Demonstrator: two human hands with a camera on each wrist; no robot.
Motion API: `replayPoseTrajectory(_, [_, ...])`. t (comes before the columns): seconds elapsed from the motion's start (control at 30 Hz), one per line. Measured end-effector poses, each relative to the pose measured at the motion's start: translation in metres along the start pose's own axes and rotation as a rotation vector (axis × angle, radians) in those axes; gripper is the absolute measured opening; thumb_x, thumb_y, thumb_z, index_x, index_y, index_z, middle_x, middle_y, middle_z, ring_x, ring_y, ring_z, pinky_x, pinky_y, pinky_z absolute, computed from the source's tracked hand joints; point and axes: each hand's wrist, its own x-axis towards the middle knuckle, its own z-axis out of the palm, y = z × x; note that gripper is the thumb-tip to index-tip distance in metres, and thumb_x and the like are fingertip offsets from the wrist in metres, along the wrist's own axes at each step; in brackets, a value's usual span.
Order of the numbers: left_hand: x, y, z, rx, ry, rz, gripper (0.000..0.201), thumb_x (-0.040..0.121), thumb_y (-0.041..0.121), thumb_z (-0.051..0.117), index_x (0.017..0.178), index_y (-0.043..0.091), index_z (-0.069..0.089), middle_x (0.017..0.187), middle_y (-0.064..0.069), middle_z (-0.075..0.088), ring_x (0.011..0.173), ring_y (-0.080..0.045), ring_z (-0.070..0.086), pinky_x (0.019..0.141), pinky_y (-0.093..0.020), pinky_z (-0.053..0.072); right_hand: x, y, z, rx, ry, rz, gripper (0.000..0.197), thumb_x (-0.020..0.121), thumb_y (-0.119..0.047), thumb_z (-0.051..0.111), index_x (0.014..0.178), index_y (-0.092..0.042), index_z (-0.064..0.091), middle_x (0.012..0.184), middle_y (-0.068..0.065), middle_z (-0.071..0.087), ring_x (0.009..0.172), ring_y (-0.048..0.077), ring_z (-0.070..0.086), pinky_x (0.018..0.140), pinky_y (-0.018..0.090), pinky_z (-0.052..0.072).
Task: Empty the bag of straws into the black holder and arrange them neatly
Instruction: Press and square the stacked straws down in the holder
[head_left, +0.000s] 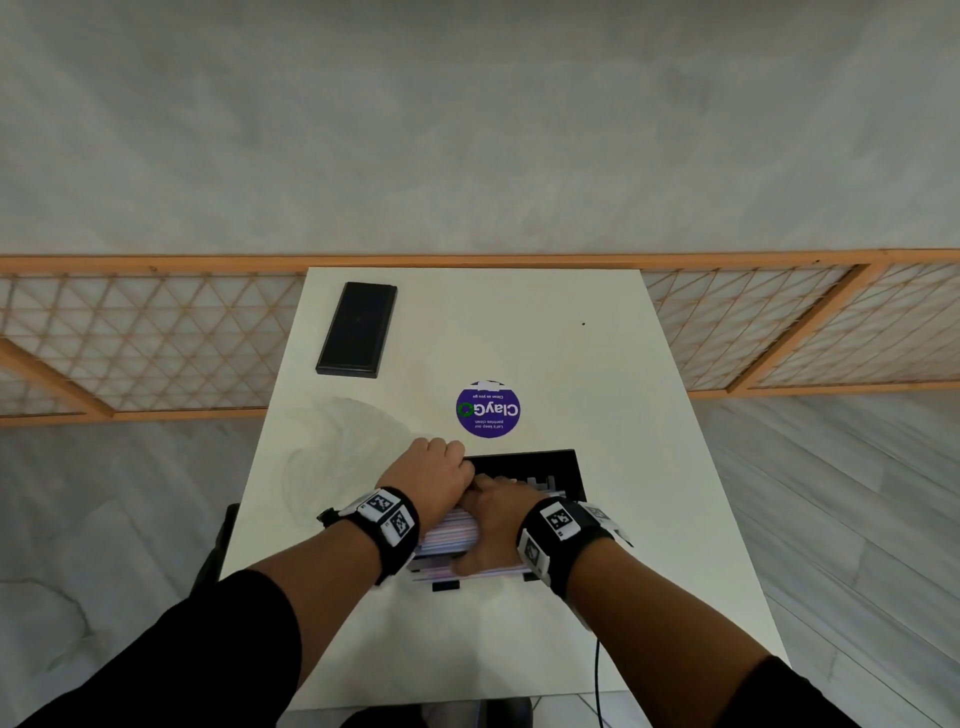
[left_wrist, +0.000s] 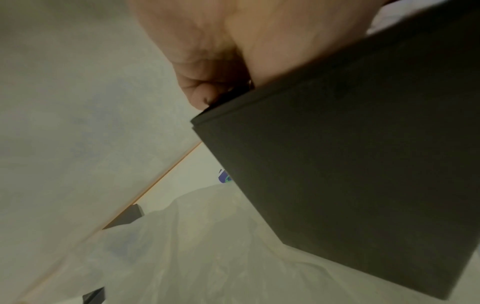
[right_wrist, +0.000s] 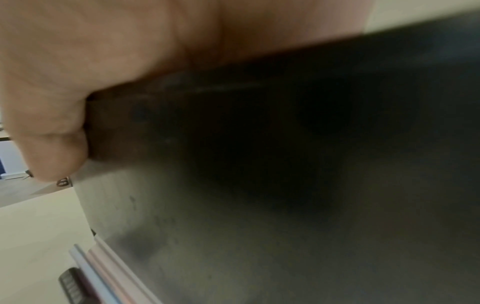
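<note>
The black holder (head_left: 550, 462) stands on the white table (head_left: 649, 571), and pale pastel straws (head_left: 452, 532) lie across it, their ends poking out at its near side. My left hand (head_left: 441, 473) sits at the holder's far left corner. In the left wrist view its fingers (left_wrist: 205, 92) curl over the rim of the holder (left_wrist: 350, 164). My right hand (head_left: 493, 514) lies on top of the straw pile, thumb down at the front and fingers curled over the straws. In the right wrist view the right hand (right_wrist: 78, 61) reaches over the holder's wall (right_wrist: 285, 185), with straw ends (right_wrist: 103, 265) below.
The crumpled clear plastic bag (head_left: 337, 441) lies left of the holder. A flat black box (head_left: 358, 330) sits at the far left of the table, and a round purple sticker (head_left: 488, 409) lies just beyond the holder. A wooden lattice panel (head_left: 156, 338) stands behind the table.
</note>
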Motion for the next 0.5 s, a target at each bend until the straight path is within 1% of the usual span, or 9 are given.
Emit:
replayPoseTrajectory(0.03, [0.0,-0.001,0.0,0.008,0.013,-0.003,0.026,0.099,0.011,0.044,0.123,0.009,0.054,0.121,-0.014,0.054,0.109,-0.035,0.055,0.089,-0.043,0.042,0.0,0.0,0.0,-0.007,-0.004,-0.001,0.09,0.065,-0.072,0.067,0.143,-0.031,0.048,0.137,0.002,0.052,0.119,0.029,0.053,0.102,0.044,0.045])
replayPoseTrajectory(0.1, [-0.002,0.0,-0.003,-0.007,-0.019,-0.04,0.023,0.097,0.013,0.049,0.119,0.011,0.057,0.116,-0.013,0.056,0.105,-0.034,0.057,0.086,-0.043,0.043,0.001,0.0,0.0,-0.012,-0.017,-0.001,0.091,0.065,-0.073,0.067,0.143,-0.031,0.047,0.138,0.002,0.052,0.119,0.029,0.053,0.102,0.044,0.045])
replayPoseTrajectory(0.17, [-0.004,0.003,-0.011,0.0,-0.047,-0.064,0.016,0.092,0.018,0.06,0.107,0.015,0.063,0.105,-0.008,0.061,0.093,-0.029,0.061,0.078,-0.039,0.046,0.003,0.0,-0.001,-0.014,-0.027,0.002,0.09,0.066,-0.073,0.067,0.143,-0.03,0.048,0.138,0.002,0.053,0.118,0.028,0.053,0.103,0.043,0.045])
replayPoseTrajectory(0.23, [-0.004,0.006,-0.008,0.017,-0.09,-0.09,0.013,0.087,0.021,0.063,0.1,0.018,0.066,0.097,-0.005,0.063,0.086,-0.026,0.063,0.072,-0.037,0.047,0.005,0.001,-0.001,-0.023,-0.041,0.002,0.092,0.066,-0.074,0.067,0.144,-0.03,0.048,0.139,0.003,0.052,0.119,0.028,0.053,0.104,0.044,0.044])
replayPoseTrajectory(0.3, [-0.002,0.006,-0.002,0.016,-0.076,-0.111,0.013,0.076,0.026,0.073,0.087,0.022,0.068,0.085,-0.001,0.063,0.074,-0.022,0.062,0.064,-0.033,0.046,0.006,0.002,-0.002,-0.029,-0.04,0.001,0.093,0.065,-0.075,0.067,0.144,-0.03,0.047,0.139,0.002,0.052,0.119,0.028,0.053,0.104,0.045,0.044])
replayPoseTrajectory(0.33, [-0.002,0.006,-0.003,0.022,-0.069,-0.112,0.014,0.074,0.027,0.075,0.085,0.023,0.068,0.083,0.0,0.063,0.072,-0.02,0.061,0.063,-0.032,0.045,0.006,0.002,-0.002,-0.031,-0.035,0.0,0.093,0.065,-0.075,0.066,0.144,-0.03,0.047,0.139,0.001,0.053,0.119,0.028,0.053,0.104,0.045,0.044])
replayPoseTrajectory(0.37, [-0.003,0.006,-0.001,0.03,-0.067,-0.103,0.013,0.078,0.026,0.072,0.09,0.023,0.068,0.087,-0.001,0.063,0.075,-0.021,0.062,0.065,-0.032,0.046,0.006,0.002,-0.001,-0.035,-0.027,-0.002,0.093,0.064,-0.075,0.066,0.143,-0.031,0.048,0.138,0.001,0.053,0.118,0.027,0.054,0.104,0.045,0.044])
replayPoseTrajectory(0.43, [-0.005,0.007,-0.005,0.017,-0.074,-0.082,0.02,0.093,0.018,0.055,0.111,0.016,0.063,0.107,-0.007,0.061,0.094,-0.027,0.062,0.078,-0.036,0.046,0.006,0.002,0.0,-0.04,-0.01,-0.006,0.091,0.064,-0.075,0.065,0.142,-0.031,0.049,0.136,0.001,0.054,0.117,0.027,0.054,0.103,0.045,0.045])
replayPoseTrajectory(0.5, [-0.004,0.005,-0.004,0.036,-0.05,-0.054,0.027,0.099,0.012,0.044,0.124,0.011,0.055,0.12,-0.011,0.056,0.107,-0.032,0.058,0.089,-0.04,0.044,0.005,0.002,0.001,-0.044,0.0,-0.008,0.089,0.065,-0.074,0.065,0.141,-0.03,0.05,0.136,0.001,0.055,0.117,0.027,0.054,0.103,0.045,0.045])
